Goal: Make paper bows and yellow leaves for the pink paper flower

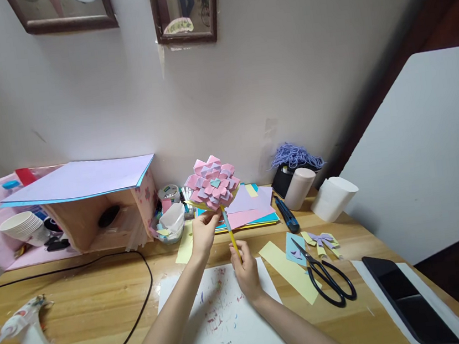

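Observation:
A pink and lilac folded paper flower (213, 184) with a small teal heart at its centre sits on top of a yellow stick (231, 238). My right hand (246, 270) is closed around the lower end of the stick and holds it upright above a white sheet (227, 328) speckled with paint. My left hand (204, 233) pinches the underside of the flower where it meets the stick.
Black scissors (328, 277), a yellow paper strip (289, 270) and a small paper bow (321, 240) lie to the right. A glue gun (25, 331) with a black cord lies at the left. Coloured paper sheets (250, 205), paper rolls (333, 198), a craft knife (287, 215) and a wooden box (93, 216) line the wall. A dark tablet (408, 298) rests at the right.

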The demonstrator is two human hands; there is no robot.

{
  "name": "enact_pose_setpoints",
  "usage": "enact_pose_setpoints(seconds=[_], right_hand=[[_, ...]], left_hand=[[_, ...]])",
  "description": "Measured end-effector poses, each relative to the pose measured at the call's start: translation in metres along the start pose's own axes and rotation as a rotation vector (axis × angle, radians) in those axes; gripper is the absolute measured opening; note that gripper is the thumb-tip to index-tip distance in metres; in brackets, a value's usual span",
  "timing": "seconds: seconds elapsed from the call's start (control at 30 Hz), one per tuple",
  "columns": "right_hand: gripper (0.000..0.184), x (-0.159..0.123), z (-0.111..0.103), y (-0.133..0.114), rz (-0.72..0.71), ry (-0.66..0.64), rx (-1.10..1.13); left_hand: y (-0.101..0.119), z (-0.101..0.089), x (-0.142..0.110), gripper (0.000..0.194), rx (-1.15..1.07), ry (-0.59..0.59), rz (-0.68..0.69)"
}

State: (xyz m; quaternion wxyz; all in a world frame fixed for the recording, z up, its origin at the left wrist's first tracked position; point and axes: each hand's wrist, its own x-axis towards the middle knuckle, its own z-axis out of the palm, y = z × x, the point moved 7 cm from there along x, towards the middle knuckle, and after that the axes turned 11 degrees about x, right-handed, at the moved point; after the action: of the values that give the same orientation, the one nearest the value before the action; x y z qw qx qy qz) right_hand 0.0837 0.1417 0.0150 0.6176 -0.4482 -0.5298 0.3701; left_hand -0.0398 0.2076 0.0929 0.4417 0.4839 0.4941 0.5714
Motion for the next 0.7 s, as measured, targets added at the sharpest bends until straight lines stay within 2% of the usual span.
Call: enact_pose_setpoints(seconds=[0.7], right_hand=[[0.028,-0.002,0.005,0.011,0.074,-0.038,0.03]], left_hand=[[-0.024,0.0,0.005,0.032,-0.111,0.035,-0.088]])
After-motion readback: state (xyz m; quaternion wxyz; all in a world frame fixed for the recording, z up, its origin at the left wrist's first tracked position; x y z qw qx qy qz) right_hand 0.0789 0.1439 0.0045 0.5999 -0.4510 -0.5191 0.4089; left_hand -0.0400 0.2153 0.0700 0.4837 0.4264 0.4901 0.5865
